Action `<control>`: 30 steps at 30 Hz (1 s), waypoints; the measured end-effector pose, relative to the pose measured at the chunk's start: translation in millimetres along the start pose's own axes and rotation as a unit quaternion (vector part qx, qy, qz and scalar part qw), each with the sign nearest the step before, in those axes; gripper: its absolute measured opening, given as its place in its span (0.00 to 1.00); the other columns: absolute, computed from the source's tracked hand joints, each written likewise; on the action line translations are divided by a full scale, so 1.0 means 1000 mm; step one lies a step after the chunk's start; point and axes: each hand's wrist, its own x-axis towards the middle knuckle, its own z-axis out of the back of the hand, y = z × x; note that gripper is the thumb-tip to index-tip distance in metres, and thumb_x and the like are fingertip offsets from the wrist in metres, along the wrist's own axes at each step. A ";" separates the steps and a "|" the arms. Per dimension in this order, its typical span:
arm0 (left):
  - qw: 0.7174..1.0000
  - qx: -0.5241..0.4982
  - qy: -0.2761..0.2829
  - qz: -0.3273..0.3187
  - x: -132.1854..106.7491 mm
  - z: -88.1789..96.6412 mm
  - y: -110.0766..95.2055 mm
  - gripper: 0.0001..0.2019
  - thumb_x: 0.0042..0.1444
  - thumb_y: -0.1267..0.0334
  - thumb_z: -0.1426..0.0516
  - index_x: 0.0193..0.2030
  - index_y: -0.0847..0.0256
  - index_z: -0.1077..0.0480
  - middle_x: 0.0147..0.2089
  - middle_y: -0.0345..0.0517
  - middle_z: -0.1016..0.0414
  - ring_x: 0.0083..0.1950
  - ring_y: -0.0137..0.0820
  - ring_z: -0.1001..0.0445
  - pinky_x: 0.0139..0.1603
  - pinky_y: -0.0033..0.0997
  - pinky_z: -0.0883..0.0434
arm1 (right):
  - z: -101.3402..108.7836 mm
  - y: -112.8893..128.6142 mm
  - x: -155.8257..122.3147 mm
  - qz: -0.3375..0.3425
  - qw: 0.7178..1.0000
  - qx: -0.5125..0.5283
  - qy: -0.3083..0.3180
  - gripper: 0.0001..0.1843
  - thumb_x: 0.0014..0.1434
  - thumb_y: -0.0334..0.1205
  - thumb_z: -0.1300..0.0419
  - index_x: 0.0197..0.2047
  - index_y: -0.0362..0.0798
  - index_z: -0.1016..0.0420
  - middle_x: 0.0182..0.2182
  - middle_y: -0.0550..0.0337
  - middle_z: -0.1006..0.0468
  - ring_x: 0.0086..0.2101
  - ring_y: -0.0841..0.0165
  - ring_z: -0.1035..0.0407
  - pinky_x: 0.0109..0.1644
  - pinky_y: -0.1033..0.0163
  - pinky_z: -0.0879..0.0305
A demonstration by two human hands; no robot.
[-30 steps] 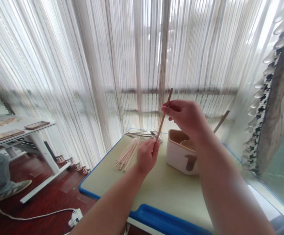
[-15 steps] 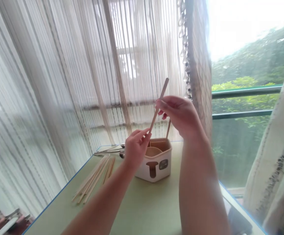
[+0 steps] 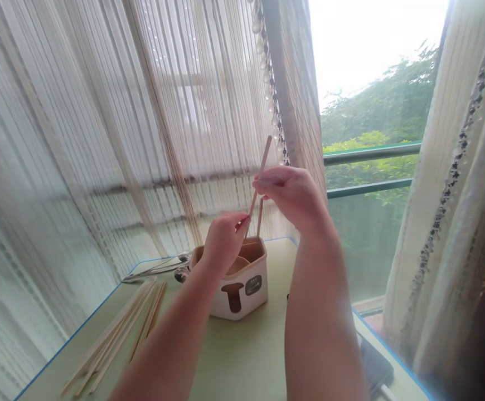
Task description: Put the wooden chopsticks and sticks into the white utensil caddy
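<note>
Both of my hands hold one wooden chopstick (image 3: 264, 156), tilted almost upright above a white utensil holder (image 3: 242, 287). My right hand (image 3: 292, 195) pinches its upper part; my left hand (image 3: 223, 239) is closed on its lower end, just over the holder's rim. A second chopstick (image 3: 260, 218) stands in the holder's back compartment. Several more wooden chopsticks (image 3: 121, 331) lie in a loose bundle on the pale green table (image 3: 242, 356) to the left.
Metal spoons (image 3: 159, 269) lie behind the holder near the string curtain (image 3: 100, 139). A dark flat object (image 3: 374, 365) rests at the table's right edge. Beyond are a window railing (image 3: 372, 153) and trees.
The view has swung to the right, bringing the window and trees in. Both hands have carried the chopstick from above the bundle to over the holder.
</note>
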 end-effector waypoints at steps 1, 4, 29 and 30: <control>1.000 -0.005 0.001 0.003 -0.001 -0.004 0.001 0.09 0.55 0.62 0.46 0.36 0.59 0.24 0.34 0.43 0.22 0.33 0.30 0.27 0.37 0.29 0.32 | -0.001 0.000 0.000 -0.001 1.000 -0.009 -0.001 0.07 0.49 0.39 0.39 0.28 0.43 0.24 0.24 0.61 0.26 0.27 0.72 0.32 0.32 0.64 0.35; 1.000 -0.012 0.007 0.003 -0.003 -0.014 0.001 0.09 0.55 0.63 0.46 0.37 0.58 0.24 0.34 0.42 0.22 0.32 0.29 0.27 0.36 0.28 0.32 | -0.003 -0.003 0.001 0.000 1.000 -0.014 0.006 0.08 0.50 0.39 0.39 0.29 0.43 0.23 0.24 0.60 0.26 0.27 0.72 0.32 0.33 0.64 0.35; 0.988 -0.102 0.031 0.112 -0.013 -0.043 0.013 0.05 0.51 0.64 0.42 0.31 0.59 0.25 0.27 0.40 0.23 0.25 0.27 0.28 0.31 0.28 0.31 | -0.015 -0.042 0.006 -0.147 0.989 0.008 0.010 0.10 0.47 0.41 0.37 0.30 0.42 0.23 0.17 0.60 0.28 0.18 0.74 0.37 0.21 0.67 0.40; 0.988 -0.094 0.035 0.117 -0.013 -0.043 0.013 0.04 0.50 0.64 0.42 0.31 0.59 0.25 0.27 0.40 0.23 0.26 0.27 0.28 0.32 0.28 0.31 | -0.015 -0.044 0.007 -0.155 0.988 0.010 0.020 0.10 0.47 0.41 0.37 0.30 0.42 0.23 0.17 0.60 0.28 0.18 0.74 0.37 0.21 0.67 0.39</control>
